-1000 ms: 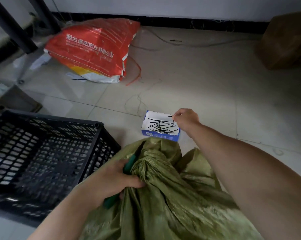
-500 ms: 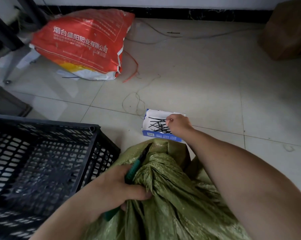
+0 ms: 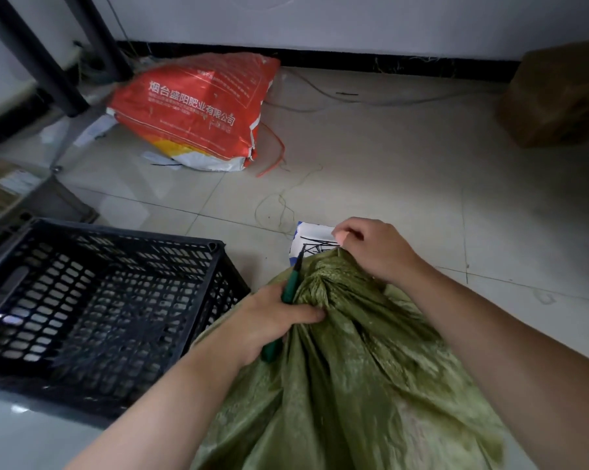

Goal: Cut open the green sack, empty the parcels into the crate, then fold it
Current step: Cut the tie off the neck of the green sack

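The green woven sack (image 3: 354, 385) stands in front of me, its neck bunched tight at the top. My left hand (image 3: 272, 320) grips that neck together with a green-handled cutter (image 3: 291, 286), whose dark blade points up and away. My right hand (image 3: 377, 252) rests at the sack's top edge, its fingers curled in a pinch with nothing visible in them. The black lattice crate (image 3: 133, 237) sits on the floor to the left, touching the sack, with no parcels seen inside. The parcels are hidden in the sack.
A small blue-and-white box (image 3: 311, 232) holding black ties lies just beyond the sack. A red printed bag (image 3: 198, 110) leans near the wall, black table legs (image 3: 42, 62) at far left, a brown box (image 3: 557, 96) at far right. Loose string (image 3: 279, 205) lies on the tiles.
My right hand has drawn back from the box of ties to the top of the sack. My left hand keeps its grip on the neck and cutter.
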The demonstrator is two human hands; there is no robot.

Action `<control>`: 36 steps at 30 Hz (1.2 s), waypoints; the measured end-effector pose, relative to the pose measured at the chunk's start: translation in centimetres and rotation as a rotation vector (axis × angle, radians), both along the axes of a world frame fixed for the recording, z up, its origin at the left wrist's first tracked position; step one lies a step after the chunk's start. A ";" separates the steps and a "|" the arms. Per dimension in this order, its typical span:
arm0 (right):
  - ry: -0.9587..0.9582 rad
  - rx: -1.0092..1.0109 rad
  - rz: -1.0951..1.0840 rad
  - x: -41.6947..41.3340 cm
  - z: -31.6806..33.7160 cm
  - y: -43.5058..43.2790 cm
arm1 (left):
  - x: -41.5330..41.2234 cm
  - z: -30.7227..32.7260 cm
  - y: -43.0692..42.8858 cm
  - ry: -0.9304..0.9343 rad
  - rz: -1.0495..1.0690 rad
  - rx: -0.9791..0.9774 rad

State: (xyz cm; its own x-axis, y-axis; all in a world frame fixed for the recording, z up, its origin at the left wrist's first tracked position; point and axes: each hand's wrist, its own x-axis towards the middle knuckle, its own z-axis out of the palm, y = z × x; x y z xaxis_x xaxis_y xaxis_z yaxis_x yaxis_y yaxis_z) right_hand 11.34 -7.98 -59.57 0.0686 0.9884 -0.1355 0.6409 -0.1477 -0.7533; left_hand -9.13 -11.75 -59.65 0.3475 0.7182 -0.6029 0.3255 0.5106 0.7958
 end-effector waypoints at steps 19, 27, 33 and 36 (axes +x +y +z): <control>-0.343 -0.300 0.069 -6.6 3.5 -7.6 | -3.6 5.2 -2.4 -0.148 0.076 0.142; -0.682 -0.185 0.032 -5.7 3.4 -10.0 | -5.4 3.9 -1.9 -0.039 0.049 0.240; -1.038 -0.209 0.127 -2.2 2.9 -10.6 | -6.0 2.3 -1.1 -0.046 0.096 0.235; -1.107 -0.219 0.096 -0.5 2.5 -10.1 | -5.8 1.0 -1.3 -0.032 0.105 0.246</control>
